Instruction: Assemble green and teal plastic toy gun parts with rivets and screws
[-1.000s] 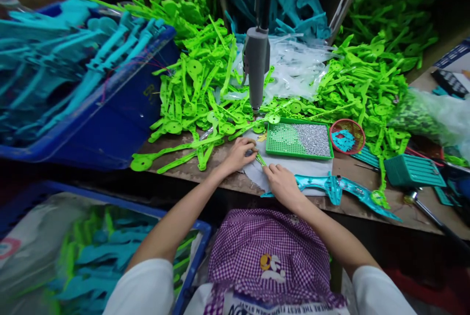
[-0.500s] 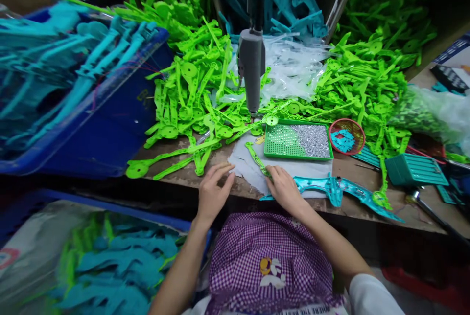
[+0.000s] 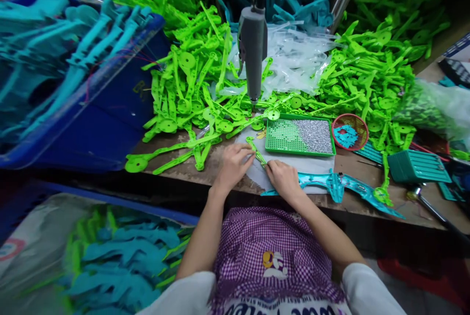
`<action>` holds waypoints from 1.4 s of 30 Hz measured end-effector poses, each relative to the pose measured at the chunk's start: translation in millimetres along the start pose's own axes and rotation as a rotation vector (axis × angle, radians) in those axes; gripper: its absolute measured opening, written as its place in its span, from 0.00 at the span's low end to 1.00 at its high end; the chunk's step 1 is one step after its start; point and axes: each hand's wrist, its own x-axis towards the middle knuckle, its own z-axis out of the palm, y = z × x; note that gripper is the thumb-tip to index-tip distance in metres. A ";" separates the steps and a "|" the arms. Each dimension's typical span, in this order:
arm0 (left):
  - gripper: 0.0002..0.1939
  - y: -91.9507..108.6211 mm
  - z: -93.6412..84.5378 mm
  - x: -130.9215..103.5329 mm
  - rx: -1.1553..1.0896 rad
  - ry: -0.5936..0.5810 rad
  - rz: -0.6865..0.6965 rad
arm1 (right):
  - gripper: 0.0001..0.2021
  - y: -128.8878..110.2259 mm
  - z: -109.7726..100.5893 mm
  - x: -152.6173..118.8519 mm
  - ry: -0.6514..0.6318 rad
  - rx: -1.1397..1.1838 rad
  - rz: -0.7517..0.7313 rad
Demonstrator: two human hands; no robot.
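Observation:
A slim bright-green plastic arm point(image 3: 259, 154) lies slantwise over the white sheet point(image 3: 316, 164). My right hand point(image 3: 283, 177) pinches its lower end. At its upper left side, my left hand point(image 3: 237, 164) has its fingers curled with thumb and fingertips against the piece. Just right of my right hand lies a turquoise plastic bow-shaped body point(image 3: 336, 185), its left tip showing beneath that hand. Above the sheet hangs a grey electric screwdriver point(image 3: 253, 56), its bit pointing down. A green tray point(image 3: 281, 149) with small silver screws sits behind my right hand.
Heaps of green arms point(image 3: 187, 90) cover the back and left of the bench. A red basket point(image 3: 350, 147) holds small turquoise pieces. At right stands a teal box point(image 3: 418, 167). Blue bins point(image 3: 121, 104) with turquoise parts stand left. Clear plastic pieces point(image 3: 293, 60) lie behind the screwdriver.
My left hand has moved right and forward from the bench edge to the green arm, its fingers closing. My right hand stays at the arm's lower end. The view has shifted slightly.

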 end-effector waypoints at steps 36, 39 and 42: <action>0.11 -38.2 17.7 17.5 0.022 -0.493 0.495 | 0.17 7.8 -11.7 0.3 -0.060 0.018 -0.018; 0.11 -39.2 20.9 16.6 -0.067 -0.483 0.418 | 0.17 5.4 -14.6 -0.3 -0.073 0.005 -0.008; 0.10 -40.4 22.3 14.1 -0.100 -0.482 0.416 | 0.18 4.7 -14.0 -1.6 -0.067 -0.007 -0.015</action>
